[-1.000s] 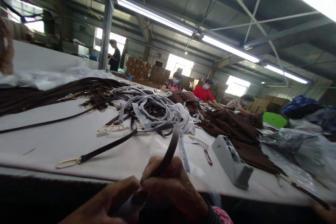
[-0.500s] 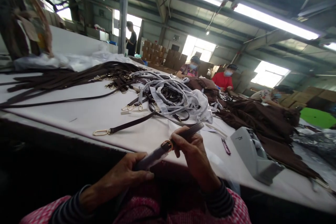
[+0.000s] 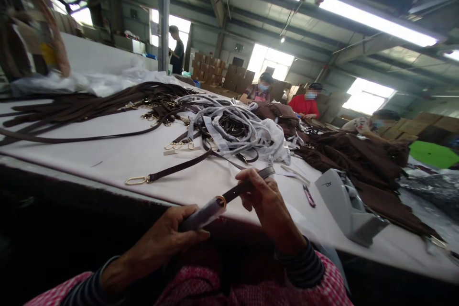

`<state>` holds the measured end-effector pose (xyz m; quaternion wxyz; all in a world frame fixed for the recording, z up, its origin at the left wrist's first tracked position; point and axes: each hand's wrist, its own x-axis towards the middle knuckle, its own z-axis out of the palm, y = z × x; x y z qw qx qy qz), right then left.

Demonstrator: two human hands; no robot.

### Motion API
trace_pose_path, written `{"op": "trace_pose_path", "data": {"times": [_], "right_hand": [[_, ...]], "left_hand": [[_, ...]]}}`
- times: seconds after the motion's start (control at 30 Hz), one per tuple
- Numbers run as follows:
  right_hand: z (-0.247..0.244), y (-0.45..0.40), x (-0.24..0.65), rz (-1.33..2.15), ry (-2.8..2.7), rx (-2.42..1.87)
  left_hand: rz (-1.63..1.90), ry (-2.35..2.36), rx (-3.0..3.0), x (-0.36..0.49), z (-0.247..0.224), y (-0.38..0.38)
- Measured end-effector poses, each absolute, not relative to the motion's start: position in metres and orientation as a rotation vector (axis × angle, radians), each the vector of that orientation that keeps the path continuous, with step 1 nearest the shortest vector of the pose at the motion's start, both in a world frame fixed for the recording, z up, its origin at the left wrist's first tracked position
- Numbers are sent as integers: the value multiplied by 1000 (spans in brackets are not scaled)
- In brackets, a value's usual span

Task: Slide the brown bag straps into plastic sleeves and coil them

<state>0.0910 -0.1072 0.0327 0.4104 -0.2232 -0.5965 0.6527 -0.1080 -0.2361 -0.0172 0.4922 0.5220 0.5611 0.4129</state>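
Both hands hold one dark brown strap above the table's front edge. My left hand is closed round its lower part, which has a translucent plastic wrap on it. A gold buckle sits at the end of that wrapped part, between the hands. My right hand pinches the strap's upper end, and its tip sticks out past the fingers. On the table behind them lies another brown strap with a gold clasp at its end.
Grey-wrapped straps lie coiled on the white table, with a heap of brown straps to the left. On the right are thread snips, a grey tape dispenser and brown fabric. Several people work farther back.
My right hand has shifted a little away from the buckle along the strap, so more bare strap shows between them. The buckle has turned. My left hand keeps its hold.
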Motion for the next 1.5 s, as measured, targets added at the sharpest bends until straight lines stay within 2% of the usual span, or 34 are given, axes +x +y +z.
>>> {"op": "trace_pose_path", "data": {"times": [0.3, 0.5, 0.87, 1.13, 1.27, 1.37, 1.43, 1.5], "right_hand": [[48, -123, 84, 1467, -1864, -606], [47, -112, 90, 1376, -1706, -648], [48, -122, 82, 1303, -1821, -628], [42, -131, 65, 1407, -1756, -509], [33, -130, 55, 1655, -1693, -416], [40, -110, 54, 1851, -1328, -416], [48, -104, 56, 1854, -1188, -406], [51, -114, 56, 1750, -1321, -401]], "left_hand": [[945, 1228, 1423, -98, 5, -234], [1007, 999, 1235, -104, 1, -233], [1256, 1246, 1058, -86, 5, -231], [1387, 1372, 1073, -84, 18, -219], [1492, 1407, 1139, -86, 15, -213], [1446, 1516, 1224, -90, 3, -215], [1410, 1548, 1218, -93, -1, -219], [1415, 1547, 1205, -95, 0, -225]]}}
